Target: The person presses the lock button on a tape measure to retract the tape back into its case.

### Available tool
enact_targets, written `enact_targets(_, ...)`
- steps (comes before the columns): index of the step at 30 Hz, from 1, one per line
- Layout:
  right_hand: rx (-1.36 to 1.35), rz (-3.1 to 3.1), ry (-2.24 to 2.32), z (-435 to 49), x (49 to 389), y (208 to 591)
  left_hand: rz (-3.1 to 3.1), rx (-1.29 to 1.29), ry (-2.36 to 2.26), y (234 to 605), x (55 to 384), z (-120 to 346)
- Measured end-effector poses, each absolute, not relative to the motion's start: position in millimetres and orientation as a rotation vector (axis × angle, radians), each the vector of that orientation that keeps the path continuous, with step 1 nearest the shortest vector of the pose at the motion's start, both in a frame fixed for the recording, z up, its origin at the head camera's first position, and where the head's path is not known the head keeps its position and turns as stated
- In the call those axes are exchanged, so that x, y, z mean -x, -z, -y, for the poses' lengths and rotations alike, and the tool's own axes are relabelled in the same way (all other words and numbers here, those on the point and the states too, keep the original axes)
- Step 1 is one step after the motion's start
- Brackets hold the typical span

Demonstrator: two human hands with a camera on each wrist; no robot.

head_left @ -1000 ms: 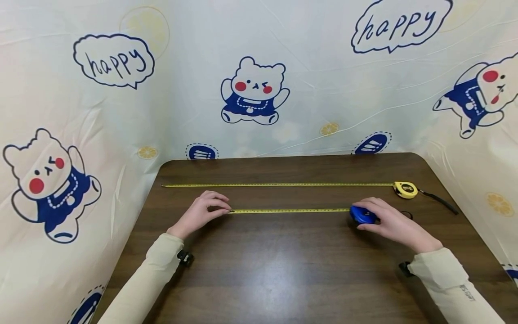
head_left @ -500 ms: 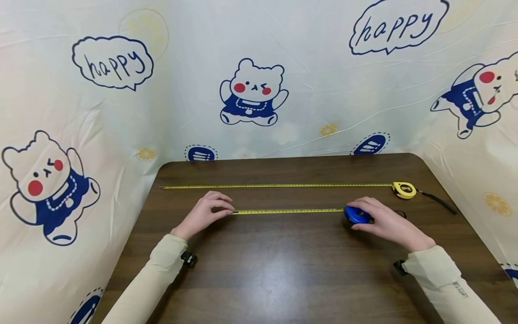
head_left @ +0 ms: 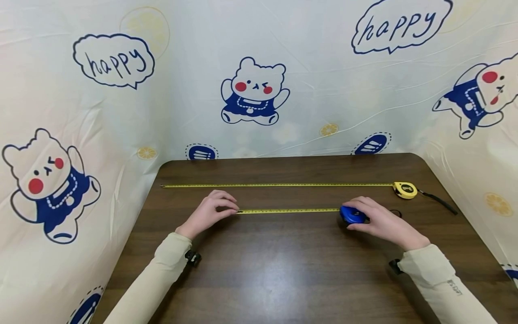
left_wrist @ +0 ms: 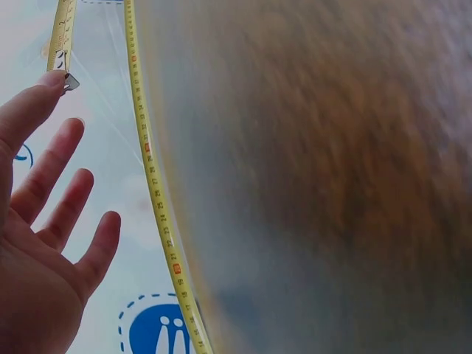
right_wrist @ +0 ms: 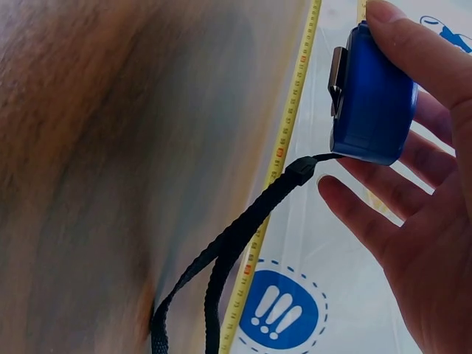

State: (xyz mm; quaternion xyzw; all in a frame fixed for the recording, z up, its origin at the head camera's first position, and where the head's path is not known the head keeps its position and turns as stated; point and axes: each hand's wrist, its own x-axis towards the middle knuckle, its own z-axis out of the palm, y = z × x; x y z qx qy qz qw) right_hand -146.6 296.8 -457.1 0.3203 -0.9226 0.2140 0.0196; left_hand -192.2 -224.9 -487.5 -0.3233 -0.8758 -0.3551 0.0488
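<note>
A blue tape measure point(head_left: 352, 215) is in my right hand point(head_left: 374, 217), thumb and fingers round its case. Its yellow blade point(head_left: 289, 211) runs left, and my left hand point(head_left: 210, 212) pinches the metal-hooked end. In the left wrist view the thumb point(left_wrist: 46, 90) lies at that hook, the other fingers spread. The right wrist view shows the blue case point(right_wrist: 372, 96) with a metal belt clip and a black wrist strap point(right_wrist: 236, 228) hanging from it. Behind lies a yellow tape measure point(head_left: 404, 190), its long blade point(head_left: 279, 185) drawn out across the table.
The brown wooden table point(head_left: 259, 270) is bounded at the back and sides by a printed cloth point(head_left: 307, 90) with bears and lettering. A black strap point(head_left: 439, 202) trails from the yellow tape measure toward the table's right edge.
My right hand has moved left with the blue tape measure, and my left hand has shifted slightly right. The blade between them has grown shorter. The yellow tape measure has stayed put.
</note>
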Motion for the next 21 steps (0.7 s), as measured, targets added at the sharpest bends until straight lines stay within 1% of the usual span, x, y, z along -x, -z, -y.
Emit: enact_targets(21,-1.085,2.772,-0.595,-284.1,143.4,460.5,2.655,1.036,1.072,488.4,192.6,204.4)
